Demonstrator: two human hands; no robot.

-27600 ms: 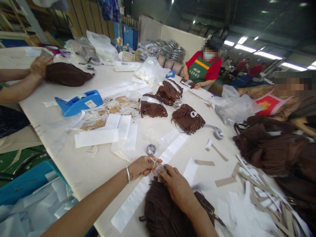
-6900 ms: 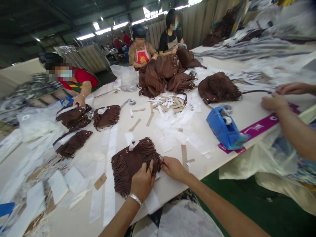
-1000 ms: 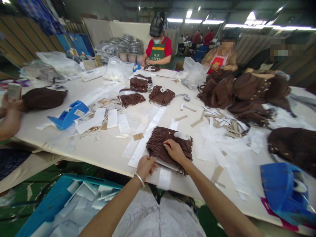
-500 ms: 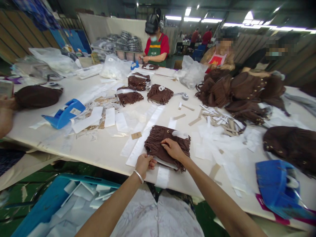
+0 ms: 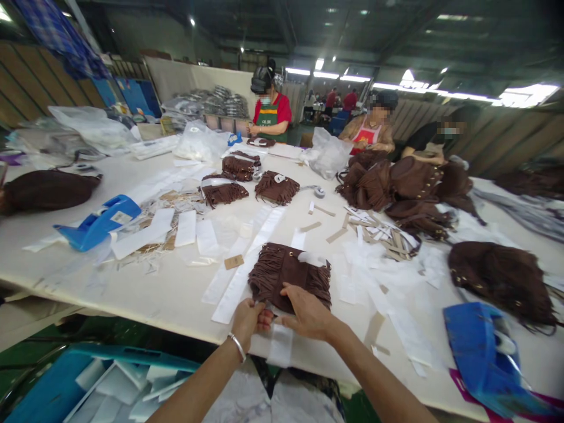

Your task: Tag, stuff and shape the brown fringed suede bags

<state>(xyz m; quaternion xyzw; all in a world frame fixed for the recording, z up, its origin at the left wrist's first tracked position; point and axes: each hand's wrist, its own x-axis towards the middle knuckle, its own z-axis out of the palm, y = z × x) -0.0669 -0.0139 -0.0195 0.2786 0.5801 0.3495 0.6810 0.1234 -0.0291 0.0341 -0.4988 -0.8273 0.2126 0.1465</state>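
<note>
Bag (image 5: pixel 288 273), dark brown and fringed, lies flat near the front edge of the desk (image 5: pixel 176 294), under the hands. The left hand (image 5: pixel 248 320) has its thumb and forefinger pinched on the near left corner; how much they hold is hidden. The right hand (image 5: pixel 306 314) is unclenched, fingertips resting on the middle panel, thumb spread toward the near edge. To handle this well, the right should press lightly, just enough to stop the soft body sliding, while the left pinches only the edge and keeps fringe clear.

The fringe looks limp and suede-like, apt to fold under; the panel is smoother, with crumpled white wrap (image 5: pixel 311 258) at the top right. Below the desk, a teal plastic bin (image 5: pixel 145 352) holds flat white sheets (image 5: pixel 118 385). Thin, slightly shiny strips (image 5: pixel 231 299) lie beside the bag, a stiff brown tag (image 5: pixel 234 262) near them. Farther back sit smaller-looking fringed bags (image 5: pixel 277 188), slumped and rounded, then cloudy, crinkled sacks (image 5: pixel 196 141) and a person in a green apron (image 5: pixel 268 117).
</note>
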